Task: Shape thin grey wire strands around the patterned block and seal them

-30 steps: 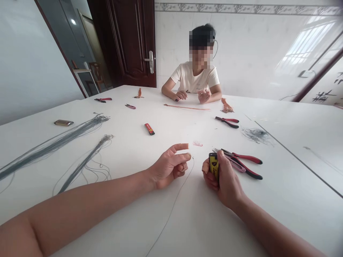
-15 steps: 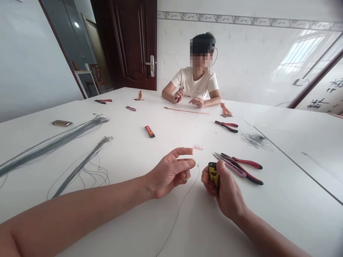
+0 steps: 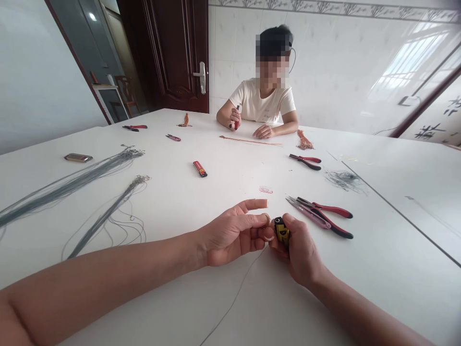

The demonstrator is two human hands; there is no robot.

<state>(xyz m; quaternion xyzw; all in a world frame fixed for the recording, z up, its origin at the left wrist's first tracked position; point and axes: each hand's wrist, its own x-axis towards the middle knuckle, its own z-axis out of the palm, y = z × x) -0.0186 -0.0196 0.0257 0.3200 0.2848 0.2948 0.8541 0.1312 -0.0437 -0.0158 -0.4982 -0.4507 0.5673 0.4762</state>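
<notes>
White patterned tiles (image 3: 324, 72) rose behind a broad white table (image 3: 162, 312). One thin grey cord (image 3: 246, 278) curved down from the left hand (image 3: 236, 235), whose thumb and a finger pinched together, the hold on the cord partly hidden. Just beside it, the right hand (image 3: 306, 250) gripped a small yellow-and-black lighter (image 3: 283, 234), its top end nearest the left thumb. White table showed between the forearms (image 3: 108, 274), where the cord trailed out of view at the bottom. Red-and-black-handled pliers (image 3: 333, 209) and pink snips (image 3: 317, 218) lay right of the lighter, short of a dark seam (image 3: 399, 213). Across the far edge sat a person in a cream T-shirt (image 3: 264, 103).
</notes>
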